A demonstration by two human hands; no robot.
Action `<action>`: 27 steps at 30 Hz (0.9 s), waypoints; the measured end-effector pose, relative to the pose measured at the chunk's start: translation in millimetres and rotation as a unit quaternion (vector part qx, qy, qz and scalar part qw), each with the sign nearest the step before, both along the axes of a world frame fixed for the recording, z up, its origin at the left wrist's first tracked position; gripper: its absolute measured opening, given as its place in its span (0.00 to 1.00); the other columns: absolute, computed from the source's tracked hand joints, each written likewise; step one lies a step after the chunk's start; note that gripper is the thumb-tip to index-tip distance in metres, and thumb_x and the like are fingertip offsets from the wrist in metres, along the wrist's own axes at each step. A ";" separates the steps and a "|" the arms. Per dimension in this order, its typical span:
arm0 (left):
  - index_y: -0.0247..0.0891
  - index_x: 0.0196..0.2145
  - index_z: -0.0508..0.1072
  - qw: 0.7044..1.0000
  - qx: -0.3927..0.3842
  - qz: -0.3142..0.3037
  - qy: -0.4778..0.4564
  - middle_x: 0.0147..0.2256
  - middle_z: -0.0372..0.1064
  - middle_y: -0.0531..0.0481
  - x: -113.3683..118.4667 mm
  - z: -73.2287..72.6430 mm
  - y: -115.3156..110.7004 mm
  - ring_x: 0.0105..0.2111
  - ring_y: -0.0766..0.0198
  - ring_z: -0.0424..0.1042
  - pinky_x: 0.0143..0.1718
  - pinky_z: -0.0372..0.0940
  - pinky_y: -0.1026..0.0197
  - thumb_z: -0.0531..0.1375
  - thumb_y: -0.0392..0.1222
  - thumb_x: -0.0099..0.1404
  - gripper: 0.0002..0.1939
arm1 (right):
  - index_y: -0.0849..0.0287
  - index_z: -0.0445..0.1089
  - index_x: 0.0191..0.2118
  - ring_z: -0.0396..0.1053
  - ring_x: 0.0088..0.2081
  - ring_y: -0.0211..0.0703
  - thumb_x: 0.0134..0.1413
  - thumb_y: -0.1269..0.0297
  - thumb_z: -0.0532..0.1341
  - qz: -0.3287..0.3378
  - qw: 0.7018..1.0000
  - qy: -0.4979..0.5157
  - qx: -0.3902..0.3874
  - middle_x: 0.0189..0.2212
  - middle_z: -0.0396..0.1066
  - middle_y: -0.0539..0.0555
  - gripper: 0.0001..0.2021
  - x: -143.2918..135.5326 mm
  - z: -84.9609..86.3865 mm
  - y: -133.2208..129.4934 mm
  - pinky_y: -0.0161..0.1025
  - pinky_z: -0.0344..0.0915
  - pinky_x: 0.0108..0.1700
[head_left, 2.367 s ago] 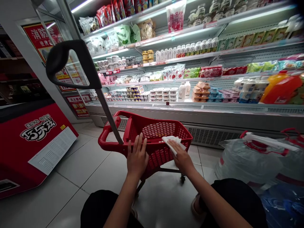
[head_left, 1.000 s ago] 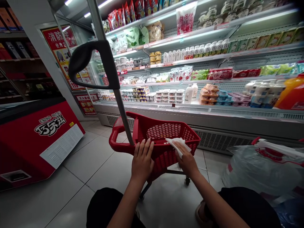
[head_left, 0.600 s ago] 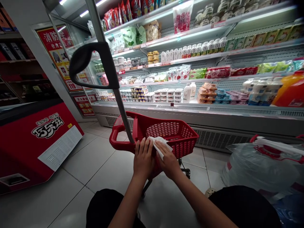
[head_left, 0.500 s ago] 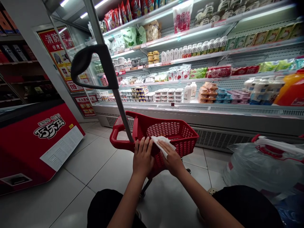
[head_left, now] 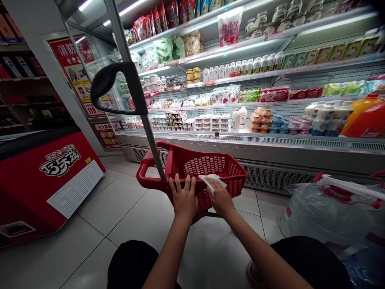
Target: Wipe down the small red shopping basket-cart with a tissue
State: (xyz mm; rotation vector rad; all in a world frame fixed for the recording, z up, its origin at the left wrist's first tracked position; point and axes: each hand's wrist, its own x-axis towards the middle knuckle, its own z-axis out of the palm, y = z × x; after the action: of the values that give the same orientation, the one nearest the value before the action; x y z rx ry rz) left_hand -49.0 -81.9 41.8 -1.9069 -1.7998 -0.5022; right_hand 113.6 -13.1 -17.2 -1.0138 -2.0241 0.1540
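A red plastic shopping basket (head_left: 180, 154) with lattice sides stands in front of me; a grey metal pole with a black handle (head_left: 136, 90) rises from its left end. My left hand (head_left: 184, 198) lies on the basket's near side, fingers spread and the tips at the rim. To its right, my right hand (head_left: 221, 200) presses a white cloth or tissue (head_left: 215, 182) against the near rim. Part of the white piece sticks out beyond the fingers, over the basket's inside. The palm side of each hand is hidden.
Behind the basket runs a refrigerated shelf unit (head_left: 192, 138) stocked with yogurt, bottles and bags. At left is a red chest freezer (head_left: 27, 188). Large plastic-wrapped water bottles (head_left: 321, 212) stand at right. My dark-clothed knees frame the tiled floor (head_left: 207, 249).
My right hand has slid the white piece a little rightward along the rim. The left hand's fingers have spread wider. The view has shifted slightly and the basket looks a bit tilted.
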 end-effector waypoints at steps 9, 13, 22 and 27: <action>0.44 0.69 0.64 0.999 -0.009 -0.034 0.019 0.71 0.56 0.51 -15.2 -2.1 -5.2 0.72 0.31 0.40 0.72 0.29 0.26 0.65 0.41 0.59 0.40 | 0.53 0.66 0.67 0.66 0.64 0.51 0.73 0.62 0.46 0.009 1.000 0.005 0.020 0.60 0.72 0.57 0.23 25.5 -1.2 9.8 0.56 0.64 0.66; 0.45 0.69 0.64 0.999 -0.006 -0.040 0.019 0.73 0.48 0.53 -20.5 -1.7 -6.9 0.74 0.33 0.35 0.72 0.29 0.27 0.65 0.41 0.59 0.39 | 0.54 0.67 0.65 0.65 0.64 0.53 0.74 0.59 0.45 -0.036 0.999 -0.005 0.008 0.60 0.72 0.57 0.23 64.2 -14.3 17.5 0.57 0.63 0.66; 0.47 0.73 0.54 0.998 -0.034 -0.050 -0.003 0.75 0.41 0.49 8.7 -20.8 6.4 0.74 0.37 0.31 0.73 0.34 0.32 0.65 0.40 0.59 0.47 | 0.55 0.47 0.76 0.48 0.73 0.50 0.74 0.61 0.46 -0.043 0.997 -0.042 0.042 0.72 0.55 0.54 0.28 32.8 -29.4 -16.4 0.53 0.56 0.71; 0.50 0.73 0.55 0.996 -0.035 -0.081 0.007 0.74 0.46 0.54 8.0 -24.7 12.9 0.74 0.33 0.27 0.72 0.33 0.28 0.63 0.39 0.60 0.45 | 0.53 0.50 0.75 0.51 0.73 0.48 0.74 0.61 0.46 -0.038 0.997 -0.063 0.032 0.72 0.56 0.53 0.27 62.1 -31.6 -7.1 0.53 0.57 0.71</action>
State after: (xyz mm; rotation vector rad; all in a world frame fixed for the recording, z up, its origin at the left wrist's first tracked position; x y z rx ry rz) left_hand -41.0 -68.9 17.1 -2.1098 -1.6838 -0.4860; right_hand 175.7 -20.2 -48.8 -1.0804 -2.0867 -0.0163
